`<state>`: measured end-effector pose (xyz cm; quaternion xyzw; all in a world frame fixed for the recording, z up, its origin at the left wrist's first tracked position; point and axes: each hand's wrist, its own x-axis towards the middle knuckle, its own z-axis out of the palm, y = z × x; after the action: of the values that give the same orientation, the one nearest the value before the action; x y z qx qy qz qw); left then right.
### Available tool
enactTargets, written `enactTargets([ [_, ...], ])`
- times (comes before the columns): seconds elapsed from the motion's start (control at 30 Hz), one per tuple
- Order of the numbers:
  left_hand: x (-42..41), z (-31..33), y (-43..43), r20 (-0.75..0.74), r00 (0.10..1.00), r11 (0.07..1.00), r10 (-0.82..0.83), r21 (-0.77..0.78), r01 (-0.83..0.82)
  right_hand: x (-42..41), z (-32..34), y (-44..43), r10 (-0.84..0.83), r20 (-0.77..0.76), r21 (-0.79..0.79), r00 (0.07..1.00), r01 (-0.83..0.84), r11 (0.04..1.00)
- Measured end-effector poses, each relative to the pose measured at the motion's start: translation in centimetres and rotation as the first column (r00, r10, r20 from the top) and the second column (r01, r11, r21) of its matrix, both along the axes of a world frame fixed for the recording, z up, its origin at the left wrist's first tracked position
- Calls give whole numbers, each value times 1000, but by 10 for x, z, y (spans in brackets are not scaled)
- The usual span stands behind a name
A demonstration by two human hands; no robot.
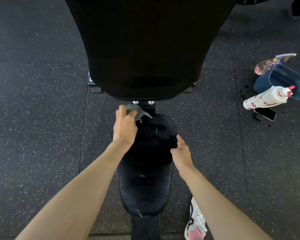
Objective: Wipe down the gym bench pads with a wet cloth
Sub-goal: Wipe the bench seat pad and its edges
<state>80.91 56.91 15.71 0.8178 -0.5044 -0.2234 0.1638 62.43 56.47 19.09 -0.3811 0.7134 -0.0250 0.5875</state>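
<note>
left hand (125, 129): fingers curled round grey cloth (137, 110), at far-left corner of seat pad (145, 170) | right hand (181, 151): fingers curled over that pad's right edge | back pad (145, 49): just beyond the cloth-holding fingers

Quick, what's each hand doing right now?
Left hand: grips the crumpled grey cloth.
Right hand: grips the right edge of the black padded seat.
</note>
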Motion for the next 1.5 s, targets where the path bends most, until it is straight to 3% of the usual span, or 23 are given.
enactTargets([
  [0.1, 1, 3, -2, 111, 966, 960, 232, 131, -246, -3, -6, 0, -51, 35, 8, 998, 51, 999],
  [0.2, -22, 3, -14, 151, 960, 948, 234, 184, -260, -7, -8, 0, -72, 77, 32, 994, 70, 997],
  [0.43, -58, -3, -25, 150, 974, 969, 173, 149, -195, -17, -6, -3, -47, 144, 67, 988, 38, 997],
  [0.63, -82, 1, -27, 108, 994, 991, -4, 136, -11, -21, -16, 3, -112, 156, 126, 981, 93, 988],
  [0.7, -91, 2, -30, 87, 986, 981, -142, 144, 128, -22, -18, 5, -103, 154, 119, 983, 85, 989],
  [0.83, -114, 4, -26, 36, 885, 874, -464, 181, 451, -21, -22, 12, -104, 142, 107, 984, 90, 990],
  [0.97, -115, 4, -23, -136, 842, 824, -522, 174, 539, -18, -19, 15, -117, 141, 117, 983, 101, 988],
  [1.07, -90, 11, -15, -103, 917, 920, -385, 43, 391, -18, -18, 14, -120, 135, 112, 983, 105, 988],
  [1.13, -65, 9, -8, -8, 995, 995, -99, 13, 100, -18, -16, 14, -119, 144, 109, 982, 104, 989],
  [1.2, -48, 6, -2, 35, 991, 991, 126, 45, -127, -18, -16, 15, -117, 159, 98, 980, 102, 990],
  [1.5, -65, -2, 6, 20, 999, 997, 44, 57, -45, -21, -20, 17, -149, 193, 93, 970, 133, 987],
])
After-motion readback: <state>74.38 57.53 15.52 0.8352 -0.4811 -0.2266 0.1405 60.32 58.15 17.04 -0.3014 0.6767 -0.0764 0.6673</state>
